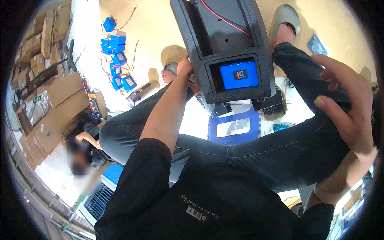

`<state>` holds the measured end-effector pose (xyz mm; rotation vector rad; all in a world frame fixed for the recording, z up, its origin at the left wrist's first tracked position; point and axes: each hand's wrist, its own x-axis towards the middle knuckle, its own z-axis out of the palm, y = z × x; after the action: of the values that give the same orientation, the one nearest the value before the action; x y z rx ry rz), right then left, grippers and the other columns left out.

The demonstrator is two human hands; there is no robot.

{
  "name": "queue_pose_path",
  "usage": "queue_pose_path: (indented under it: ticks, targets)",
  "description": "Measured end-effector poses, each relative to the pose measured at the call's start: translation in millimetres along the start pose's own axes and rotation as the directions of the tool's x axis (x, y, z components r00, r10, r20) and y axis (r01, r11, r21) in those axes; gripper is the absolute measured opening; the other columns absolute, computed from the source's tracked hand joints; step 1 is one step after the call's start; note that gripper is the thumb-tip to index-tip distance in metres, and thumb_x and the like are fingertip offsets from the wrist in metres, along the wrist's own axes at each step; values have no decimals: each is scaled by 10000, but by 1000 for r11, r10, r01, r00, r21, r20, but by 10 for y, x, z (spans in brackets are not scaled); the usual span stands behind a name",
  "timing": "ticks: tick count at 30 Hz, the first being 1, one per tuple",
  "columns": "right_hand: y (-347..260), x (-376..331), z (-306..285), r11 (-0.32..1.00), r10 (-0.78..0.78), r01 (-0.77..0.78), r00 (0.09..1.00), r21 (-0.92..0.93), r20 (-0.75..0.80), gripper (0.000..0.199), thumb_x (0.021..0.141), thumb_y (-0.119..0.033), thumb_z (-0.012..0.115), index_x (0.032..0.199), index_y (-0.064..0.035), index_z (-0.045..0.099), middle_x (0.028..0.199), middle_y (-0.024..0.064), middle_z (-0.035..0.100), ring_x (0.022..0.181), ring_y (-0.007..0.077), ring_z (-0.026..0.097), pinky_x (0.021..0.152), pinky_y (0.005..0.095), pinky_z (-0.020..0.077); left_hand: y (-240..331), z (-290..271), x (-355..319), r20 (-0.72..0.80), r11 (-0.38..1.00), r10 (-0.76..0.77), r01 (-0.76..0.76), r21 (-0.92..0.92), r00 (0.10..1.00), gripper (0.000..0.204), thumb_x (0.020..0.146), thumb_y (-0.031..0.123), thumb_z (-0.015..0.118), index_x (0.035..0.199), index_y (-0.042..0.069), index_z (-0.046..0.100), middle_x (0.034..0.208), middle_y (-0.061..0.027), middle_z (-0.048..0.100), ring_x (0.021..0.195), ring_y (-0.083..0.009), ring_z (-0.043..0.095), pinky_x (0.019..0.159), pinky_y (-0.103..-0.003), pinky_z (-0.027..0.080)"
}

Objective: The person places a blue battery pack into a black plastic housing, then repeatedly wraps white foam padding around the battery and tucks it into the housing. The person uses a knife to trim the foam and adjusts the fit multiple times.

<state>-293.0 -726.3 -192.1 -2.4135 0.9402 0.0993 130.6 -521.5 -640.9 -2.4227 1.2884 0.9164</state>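
A long black housing (233,52) with a rough, foam-like surface stands in front of my knees. In its near compartment sits a blue battery pack (228,82) with a dark label. A red and black wire pair (226,21) runs through the longer far compartment. My left hand (186,69) grips the housing's left side, and some fingers are hidden by it. Raised over my right knee, my right hand (350,100) is open with thumb and fingers apart, holding nothing.
Several blue battery packs with leads (118,59) lie at the far left near a clear cylinder (138,95). A blue plastic stool (230,138) is below the housing. A small bluish packet (317,45) lies far right. Cardboard boxes (56,114) and another person (94,138) are left.
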Motion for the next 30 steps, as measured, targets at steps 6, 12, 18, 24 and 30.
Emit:
queue_pose_path:
  ticks: [6,12,18,24,30]
  targets:
    - [-66,16,-146,994,112,-110,985,-28,128,617,834,-99,775,1431,-116,621,1237,175,687,1029,293,648,939,416,514,-114,303,-3,-3,996,-44,44,-79,999,653,811,260,768,1378,19,553,1190,-258,720,1158,-420,694,960,-469,576]
    - [11,45,-81,999,41,-39,994,-15,103,633,836,-159,801,1440,-121,616,1189,152,683,996,278,634,929,407,506,-76,262,29,-55,985,-91,82,-150,994,562,826,295,746,1292,13,607,1172,-262,723,1131,-425,702,939,-474,577]
    - [124,54,-2,998,-37,39,998,-51,44,575,903,-216,772,1449,-134,613,1099,104,679,959,232,613,905,390,497,-31,223,-90,-145,959,-169,129,-251,975,492,842,331,724,1206,7,661,1154,-266,727,1105,-430,711,918,-479,579]
    - [-182,235,-21,984,-151,154,988,90,-31,521,927,-209,772,1423,-124,637,1068,87,689,911,211,623,850,346,512,-234,-227,-252,-118,946,-227,189,-264,967,445,903,304,686,1236,10,690,1072,-244,718,1036,-392,725,911,-492,584]
    - [-278,13,-314,963,-158,214,939,162,-304,455,848,-157,786,1250,25,676,952,173,750,855,243,731,783,355,574,-351,-1058,-632,24,307,-342,136,-942,939,452,971,124,638,1373,-63,550,1149,-256,695,847,-351,762,695,-449,667]
